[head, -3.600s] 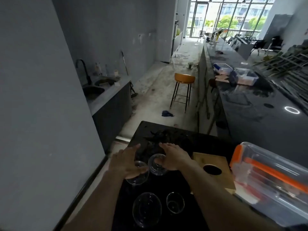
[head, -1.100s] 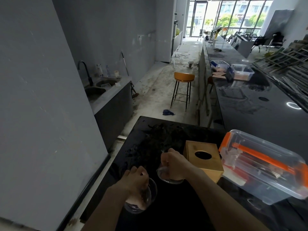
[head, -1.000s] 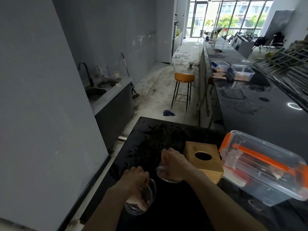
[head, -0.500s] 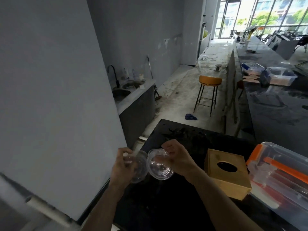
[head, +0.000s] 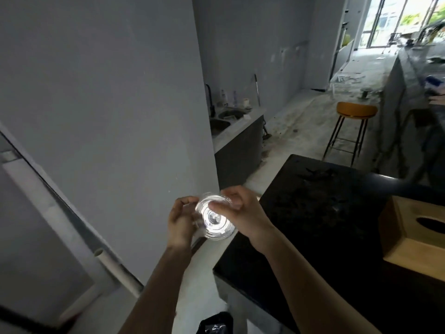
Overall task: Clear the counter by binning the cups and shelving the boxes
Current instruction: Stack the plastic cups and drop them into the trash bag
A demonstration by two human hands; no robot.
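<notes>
Both my hands hold clear plastic cups (head: 215, 219) together in the air, just left of the black counter (head: 313, 227). My left hand (head: 179, 221) grips them from the left, my right hand (head: 240, 213) from the right, and the cups look nested or pressed together. A wooden tissue box (head: 414, 235) stands on the counter at the right edge. A black bin bag (head: 215, 323) shows on the floor below, between my forearms.
A grey wall panel (head: 108, 116) stands close on the left, with a white pipe (head: 115, 271) leaning at its base. Further back are a sink counter (head: 231, 121), an orange stool (head: 356, 112) and a long dark counter (head: 409, 80) on the right.
My view has swung left and down. Both hands lifted the cups off the counter and brought them together to the left of the counter edge. The clear orange-lidded box has left the view.
</notes>
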